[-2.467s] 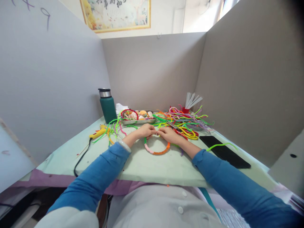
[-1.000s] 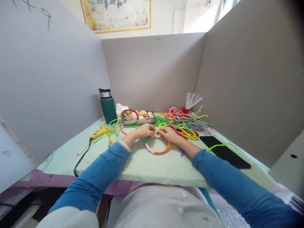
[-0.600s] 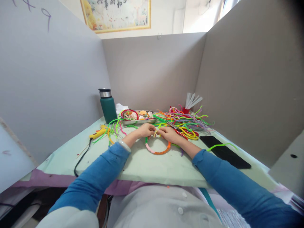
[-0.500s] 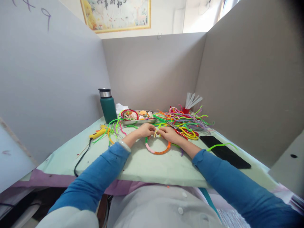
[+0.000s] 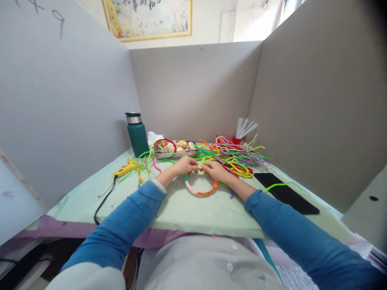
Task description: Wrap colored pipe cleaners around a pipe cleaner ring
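Over the middle of the table, my left hand (image 5: pixel 186 164) and my right hand (image 5: pixel 214 169) meet with fingertips pinched together at the top of a ring wrapped in pipe cleaner (image 5: pixel 207 193). The ring's lower arc shows green, pink and orange sections; its upper part is hidden by my hands. Between the fingertips a short piece of yellow pipe cleaner (image 5: pixel 203 160) sticks up. Both hands are closed, touching or nearly touching each other. Just behind them lies a tangled heap of coloured pipe cleaners (image 5: pixel 242 155).
A metal tray (image 5: pixel 178 154) of shells and a red ring (image 5: pixel 165 140) stands behind. On the left are a green bottle (image 5: pixel 138 139) and a yellow glue gun (image 5: pixel 125 169) with its cord. A black phone (image 5: pixel 287 195) and a red cup of glue sticks (image 5: pixel 236 140) are at the right.
My fingertips have drawn slightly closer together at the yellow pipe cleaner, and the end that hung below them is now hidden. The ring stays in place.
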`<state>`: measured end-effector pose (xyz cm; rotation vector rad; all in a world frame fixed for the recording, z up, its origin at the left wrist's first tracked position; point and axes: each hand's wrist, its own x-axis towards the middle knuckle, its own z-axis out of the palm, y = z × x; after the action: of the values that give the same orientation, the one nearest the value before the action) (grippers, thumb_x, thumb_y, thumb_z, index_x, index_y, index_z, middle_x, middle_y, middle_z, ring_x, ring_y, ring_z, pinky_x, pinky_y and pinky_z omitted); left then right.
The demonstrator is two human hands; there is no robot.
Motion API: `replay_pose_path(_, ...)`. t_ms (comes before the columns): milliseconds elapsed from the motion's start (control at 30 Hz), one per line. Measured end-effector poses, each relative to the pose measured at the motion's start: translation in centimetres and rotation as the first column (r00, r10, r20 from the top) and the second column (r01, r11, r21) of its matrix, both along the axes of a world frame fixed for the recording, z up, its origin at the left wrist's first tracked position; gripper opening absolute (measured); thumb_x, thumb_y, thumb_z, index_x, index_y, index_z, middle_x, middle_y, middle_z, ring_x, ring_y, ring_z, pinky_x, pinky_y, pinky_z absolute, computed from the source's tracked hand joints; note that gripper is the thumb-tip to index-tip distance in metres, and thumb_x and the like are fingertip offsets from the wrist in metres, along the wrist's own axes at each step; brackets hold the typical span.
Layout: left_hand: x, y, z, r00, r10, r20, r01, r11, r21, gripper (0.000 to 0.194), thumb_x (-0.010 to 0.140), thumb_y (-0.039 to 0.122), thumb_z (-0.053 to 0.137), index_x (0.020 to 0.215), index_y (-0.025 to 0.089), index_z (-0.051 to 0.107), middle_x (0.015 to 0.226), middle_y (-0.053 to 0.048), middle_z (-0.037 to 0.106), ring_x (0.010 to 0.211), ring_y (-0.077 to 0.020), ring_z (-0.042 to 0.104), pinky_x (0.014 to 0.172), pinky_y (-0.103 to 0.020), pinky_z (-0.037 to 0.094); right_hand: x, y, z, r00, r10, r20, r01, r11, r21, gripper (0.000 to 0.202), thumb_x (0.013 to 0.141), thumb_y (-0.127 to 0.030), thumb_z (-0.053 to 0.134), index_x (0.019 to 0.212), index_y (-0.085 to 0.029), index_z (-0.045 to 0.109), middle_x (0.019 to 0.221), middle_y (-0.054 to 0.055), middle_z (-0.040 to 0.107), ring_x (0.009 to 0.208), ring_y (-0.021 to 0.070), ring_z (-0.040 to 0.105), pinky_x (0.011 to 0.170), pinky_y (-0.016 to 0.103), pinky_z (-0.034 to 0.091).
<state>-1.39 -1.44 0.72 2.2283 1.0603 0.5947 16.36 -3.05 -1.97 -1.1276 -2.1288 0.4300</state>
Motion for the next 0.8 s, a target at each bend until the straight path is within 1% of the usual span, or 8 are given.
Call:
replay_pose_path(133,0.0,-0.1,0.06,1.0,-0.018,-0.019,0.018,1.0,0.021,0.047,0.072,0.052,0.051,0.08,0.008,0.065,0.069,-0.006,0.065,0.04,-0.0053,0.047,0.041,-0.017,0.036,0.09,0.11,-0.13,1.0,0.014,-0.007,-0.014,1.0,0.007,0.03,0.083,-0.028,0.039,0.069,-0.013,0.06,0.055,-0.001,0.052,0.054,0.0097,0.044,0.052,0.021,0.029)
replay_pose_path(267,0.01,-0.09,0.02,1.0,-0.014,-0.027,0.014,1.0,0.022,0.051,0.072,0.056,0.049,0.084,0.009,0.065,0.073,-0.006,0.065,0.04,-0.005,0.047,0.04,-0.017,0.035,0.1,-0.08,0.04,1.0,0.007,-0.01,-0.007,1.0,0.005,0.031,0.084,-0.03,0.039,0.068,-0.013,0.06,0.055,0.0,0.053,0.054,0.01,0.045,0.052,0.021,0.03)
replay_pose_path(500,0.08,-0.17,0.06,1.0,-0.014,-0.027,0.015,1.0,0.024,0.05,0.073,0.055,0.049,0.081,0.009,0.065,0.07,-0.006,0.065,0.039,-0.0054,0.047,0.039,-0.017,0.035,0.06,-0.22,0.23,1.0,0.006,-0.012,-0.006,1.0,0.01,0.031,0.084,-0.03,0.04,0.069,-0.013,0.061,0.059,0.0,0.055,0.057,0.0102,0.047,0.055,0.021,0.032)
replay_pose_path(700,0.13,-0.33,0.19,1.0,-0.013,-0.016,0.013,1.0,-0.005,0.05,0.072,0.056,0.05,0.078,0.009,0.065,0.064,-0.004,0.062,0.039,-0.0056,0.046,0.04,-0.018,0.035,0.01,-0.31,0.22,1.0,0.004,-0.013,-0.004,1.0,0.0,0.032,0.084,-0.03,0.039,0.068,-0.013,0.061,0.056,0.0,0.053,0.056,0.0102,0.046,0.054,0.021,0.032)
replay_pose_path(800,0.13,-0.34,0.18,1.0,-0.017,-0.01,0.017,1.0,-0.014,0.05,0.072,0.056,0.05,0.078,0.009,0.065,0.066,-0.005,0.063,0.039,-0.0055,0.046,0.04,-0.018,0.035,-0.01,-0.36,0.31,1.0,0.004,-0.008,-0.004,1.0,-0.004,0.032,0.084,-0.031,0.04,0.068,-0.013,0.06,0.056,0.0,0.053,0.055,0.01,0.046,0.054,0.021,0.031)
